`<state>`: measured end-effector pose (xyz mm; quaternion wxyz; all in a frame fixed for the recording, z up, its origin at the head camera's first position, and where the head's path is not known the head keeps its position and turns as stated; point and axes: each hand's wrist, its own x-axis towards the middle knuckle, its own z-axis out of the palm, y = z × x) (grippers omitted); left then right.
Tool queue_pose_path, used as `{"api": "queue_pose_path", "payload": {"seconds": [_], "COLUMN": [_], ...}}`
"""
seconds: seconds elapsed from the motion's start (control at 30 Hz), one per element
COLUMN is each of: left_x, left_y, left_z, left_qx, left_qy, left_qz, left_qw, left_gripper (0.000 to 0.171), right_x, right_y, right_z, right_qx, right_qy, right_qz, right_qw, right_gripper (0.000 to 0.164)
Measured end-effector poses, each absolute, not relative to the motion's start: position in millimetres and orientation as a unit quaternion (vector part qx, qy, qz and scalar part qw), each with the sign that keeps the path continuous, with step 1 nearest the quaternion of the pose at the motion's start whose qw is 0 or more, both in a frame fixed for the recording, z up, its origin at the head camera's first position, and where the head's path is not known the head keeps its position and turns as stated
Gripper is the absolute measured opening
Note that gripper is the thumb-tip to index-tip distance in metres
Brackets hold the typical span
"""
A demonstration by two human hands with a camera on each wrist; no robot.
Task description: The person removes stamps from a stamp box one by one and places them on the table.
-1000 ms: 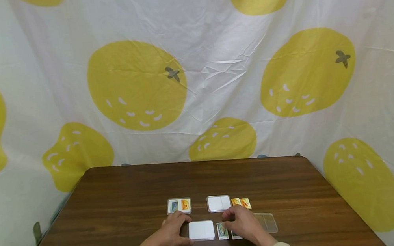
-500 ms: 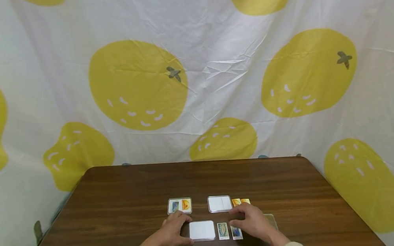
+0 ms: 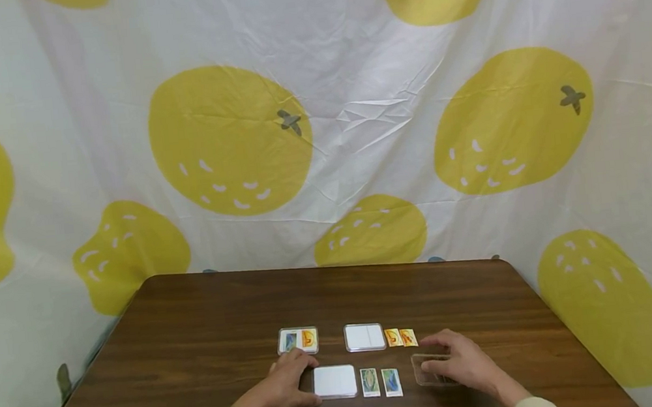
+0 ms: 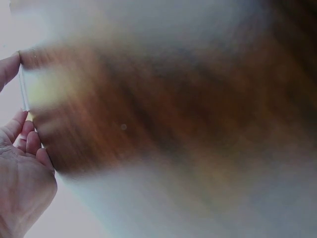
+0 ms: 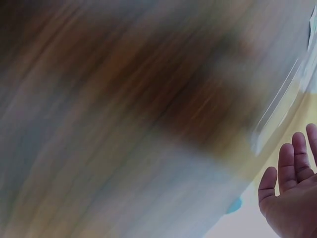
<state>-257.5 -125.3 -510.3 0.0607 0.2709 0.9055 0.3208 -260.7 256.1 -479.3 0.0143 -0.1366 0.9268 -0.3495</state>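
Observation:
My left hand (image 3: 281,385) holds the left side of a flat clear case with a white insert (image 3: 335,382), thumb at its near corner and forefinger at the far one. In the left wrist view, thumb and forefinger span the edge of the case (image 4: 24,89). Right of it lie two small stamp-like pictures, one green (image 3: 369,383) and one blue (image 3: 392,382). My right hand (image 3: 465,360) reaches over a transparent plastic lid (image 3: 420,372), hiding its right part. Its fingers are apart and loosely bent, as the right hand (image 5: 292,183) also shows in the right wrist view.
Behind my left hand is a clear case with a blue and an orange picture (image 3: 308,338). Another case with a white insert (image 3: 364,337) lies at the middle back, beside two orange pictures (image 3: 400,337). The brown table (image 3: 224,311) ends at a patterned cloth (image 3: 354,129).
My right hand has moved right, from over the green and blue pictures to over the transparent lid, uncovering both pictures. The left hand stays at the case.

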Motion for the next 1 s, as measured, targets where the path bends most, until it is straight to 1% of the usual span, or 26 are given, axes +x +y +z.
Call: {"api": "queue_pose_path", "payload": {"seconds": [0.1, 0.27, 0.4, 0.57, 0.73, 1.0], "left_x": [-257, -257, -257, -257, -257, -258], "left_y": [-125, -125, -125, -125, -124, -125], "left_z": [-509, -509, -509, -509, -509, -509], "left_qx": [0.27, 0.269, 0.27, 0.268, 0.267, 0.265], "left_qy": [0.906, 0.906, 0.906, 0.906, 0.906, 0.906], "left_qz": [0.321, 0.32, 0.32, 0.321, 0.32, 0.323], "left_qw": [0.063, 0.063, 0.063, 0.066, 0.067, 0.073], "left_gripper": [0.052, 0.053, 0.053, 0.052, 0.052, 0.052], "right_x": [-260, -258, -256, -255, -255, -258], "right_y": [271, 290, 297, 297, 296, 295], "right_z": [-479, -483, -487, -491, -493, -495], "right_qx": [-0.127, -0.144, -0.159, -0.149, -0.135, -0.147], "right_qy": [0.93, 0.936, 0.938, 0.945, 0.95, 0.953], "right_qz": [-0.345, -0.321, -0.309, -0.291, -0.28, -0.26], "right_qw": [0.017, 0.004, 0.002, 0.014, 0.034, 0.039], "right_gripper": [0.047, 0.054, 0.061, 0.067, 0.069, 0.067]}}
